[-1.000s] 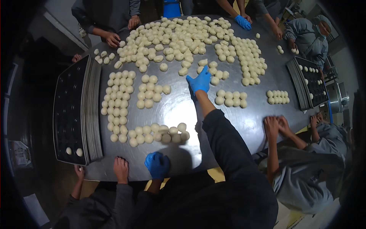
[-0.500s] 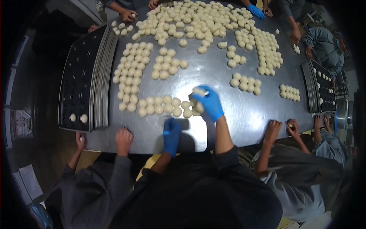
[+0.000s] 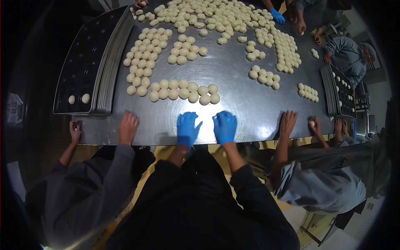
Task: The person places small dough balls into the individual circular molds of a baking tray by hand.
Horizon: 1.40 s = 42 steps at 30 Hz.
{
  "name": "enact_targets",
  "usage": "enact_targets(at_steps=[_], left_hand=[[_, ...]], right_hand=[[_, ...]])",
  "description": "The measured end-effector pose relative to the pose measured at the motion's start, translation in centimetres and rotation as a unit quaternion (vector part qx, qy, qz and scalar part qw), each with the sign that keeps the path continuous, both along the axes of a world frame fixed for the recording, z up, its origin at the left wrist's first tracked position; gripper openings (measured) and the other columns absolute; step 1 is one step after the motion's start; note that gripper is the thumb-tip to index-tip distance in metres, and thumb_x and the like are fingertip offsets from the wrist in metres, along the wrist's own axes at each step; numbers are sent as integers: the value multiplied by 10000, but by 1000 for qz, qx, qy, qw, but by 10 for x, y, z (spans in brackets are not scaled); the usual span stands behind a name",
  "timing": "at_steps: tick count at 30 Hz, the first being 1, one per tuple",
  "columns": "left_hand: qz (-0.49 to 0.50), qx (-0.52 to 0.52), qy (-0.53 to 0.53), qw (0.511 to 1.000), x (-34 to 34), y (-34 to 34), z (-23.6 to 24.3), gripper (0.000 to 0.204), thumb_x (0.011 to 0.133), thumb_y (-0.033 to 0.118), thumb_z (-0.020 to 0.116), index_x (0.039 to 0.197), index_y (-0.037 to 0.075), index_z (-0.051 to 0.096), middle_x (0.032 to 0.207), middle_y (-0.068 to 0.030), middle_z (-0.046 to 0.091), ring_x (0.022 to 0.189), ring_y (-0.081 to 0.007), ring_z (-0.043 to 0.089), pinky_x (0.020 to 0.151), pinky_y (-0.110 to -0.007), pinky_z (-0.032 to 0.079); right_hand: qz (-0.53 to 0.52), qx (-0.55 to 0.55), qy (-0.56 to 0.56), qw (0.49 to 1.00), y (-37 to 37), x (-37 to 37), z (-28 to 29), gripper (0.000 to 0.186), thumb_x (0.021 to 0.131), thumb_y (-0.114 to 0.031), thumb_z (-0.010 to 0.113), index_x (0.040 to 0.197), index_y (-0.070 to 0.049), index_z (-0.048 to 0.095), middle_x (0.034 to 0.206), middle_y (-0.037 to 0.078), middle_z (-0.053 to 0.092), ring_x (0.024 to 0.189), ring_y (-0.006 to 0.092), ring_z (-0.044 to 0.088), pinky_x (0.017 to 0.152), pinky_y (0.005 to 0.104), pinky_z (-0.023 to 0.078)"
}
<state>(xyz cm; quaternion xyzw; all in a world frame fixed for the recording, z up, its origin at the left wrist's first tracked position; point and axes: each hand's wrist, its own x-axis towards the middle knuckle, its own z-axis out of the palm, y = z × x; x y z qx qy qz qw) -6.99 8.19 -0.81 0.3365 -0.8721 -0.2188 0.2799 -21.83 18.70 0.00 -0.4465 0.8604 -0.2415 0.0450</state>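
Both my hands wear blue gloves and rest near the front edge of the metal table. My left hand is palm down, its thumb spread from slightly bent fingers, and I see nothing in it. Beside it, my right hand has its fingers curled down. A pale bit shows by its thumb, but whether it is dough or glare is unclear. Just beyond my hands lies a double row of round dough balls. A larger block of dough balls adjoins its left end.
A big heap of dough pieces covers the table's far side. Stacked dark moulded trays stand at left and right. Smaller dough groups sit at right. Co-workers' hands rest at left and right.
My right hand has left the right end of the double row and come back toward the table edge. My left hand has turned palm down. The view has shifted.
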Motion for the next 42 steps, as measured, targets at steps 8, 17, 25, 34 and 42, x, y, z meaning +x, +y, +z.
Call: enact_targets(at_steps=[8,17,25,34,42], left_hand=[[-113,-26,66,991,36,38,19,126,779,183,737,819,90,660,818,-104,643,836,-333,603,787,-447,453],[-97,21,29,995,51,28,15,87,701,106,663,623,117,625,642,-152,593,652,-348,581,624,-487,417],[-9,59,65,996,65,4,-10,72,707,75,723,709,80,652,732,-138,631,731,-350,594,747,-449,457],[-5,47,16,999,40,-6,15,130,745,166,758,759,63,682,714,-163,625,685,-373,581,649,-443,452],[-2,31,10,999,5,-16,20,194,800,226,696,690,68,676,688,-149,629,686,-351,607,658,-449,459]], right_hand=[[94,-183,-16,978,31,43,-7,191,755,-171,746,739,-48,600,764,136,605,780,352,590,708,456,462],[59,-73,26,995,52,6,-30,186,842,-233,651,707,-107,674,761,99,630,753,310,609,709,449,470],[57,53,80,994,40,-31,18,228,837,-322,681,734,-121,702,768,84,671,770,285,631,743,409,470],[48,-39,20,998,25,-26,-14,135,792,-202,666,701,-104,680,734,133,641,784,327,628,745,460,484],[62,-78,37,994,-13,-37,4,178,815,-149,597,661,-126,684,763,121,650,792,317,622,708,454,482]])
